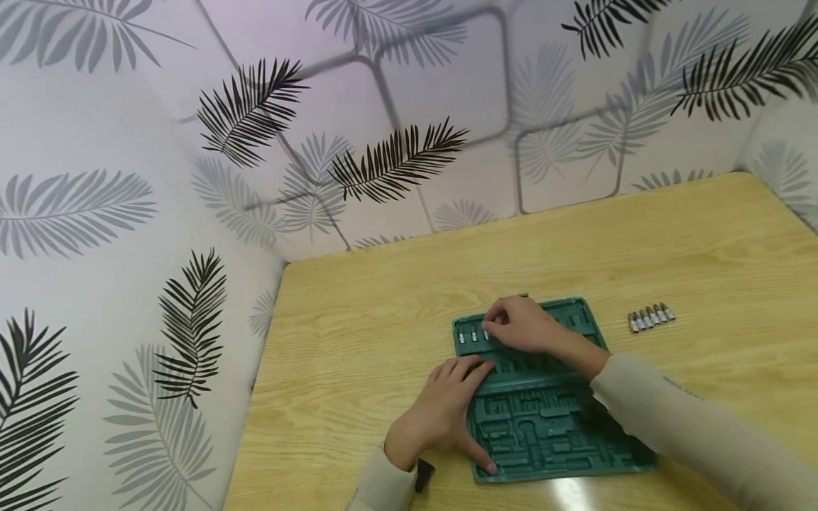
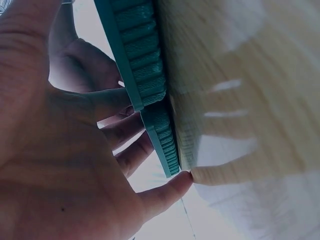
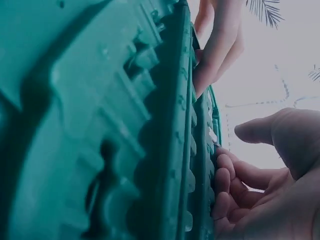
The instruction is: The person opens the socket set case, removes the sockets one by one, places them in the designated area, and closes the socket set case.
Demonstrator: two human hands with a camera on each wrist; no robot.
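Note:
A green moulded case (image 1: 530,443) lies unfolded on the table. Two small silver bits (image 1: 473,336) stand in its top-left compartment, and a third (image 1: 486,333) shows beside my right fingertips. My right hand (image 1: 527,326) is over that compartment; in the right wrist view its fingers (image 3: 224,177) curl against the case with the thumb held apart, near a shiny bit (image 3: 213,136). My left hand (image 1: 441,404) rests spread along the case's left edge, thumb at the lower corner. In the left wrist view its palm (image 2: 70,145) faces the case's ribbed side (image 2: 142,45).
A row of several silver bits (image 1: 650,318) lies on the wooden table (image 1: 358,319) to the right of the case. Leaf-patterned walls (image 1: 447,170) border the table behind and at left. A small dark object (image 1: 423,475) shows beside my left cuff.

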